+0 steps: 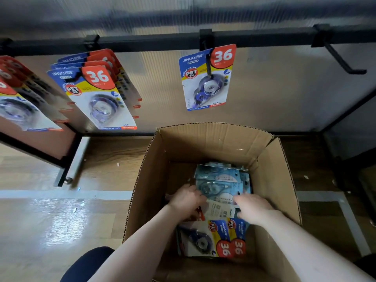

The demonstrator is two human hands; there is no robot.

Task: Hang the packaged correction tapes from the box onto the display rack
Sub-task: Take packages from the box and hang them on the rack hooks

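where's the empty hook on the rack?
Head view, far right of the rail: the bare hook sticks out right of the hook holding a single pack, above the box.

Dim, blurred edges, glare on floor (61,218)

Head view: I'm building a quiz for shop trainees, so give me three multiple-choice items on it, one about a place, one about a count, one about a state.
1. Where are both hands?
A. On the rail
B. Inside the cardboard box
C. On the floor

2. How many packs hang on the hook straight above the box?
A. One
B. Three
C. None

3. What state is the far-right hook in?
A. Full
B. Bent shut
C. Bare

Answers:
1 B: the left hand and right hand reach into the cardboard box among the packaged correction tapes.
2 A: a single pack hangs there.
3 C: the far-right hook carries nothing.
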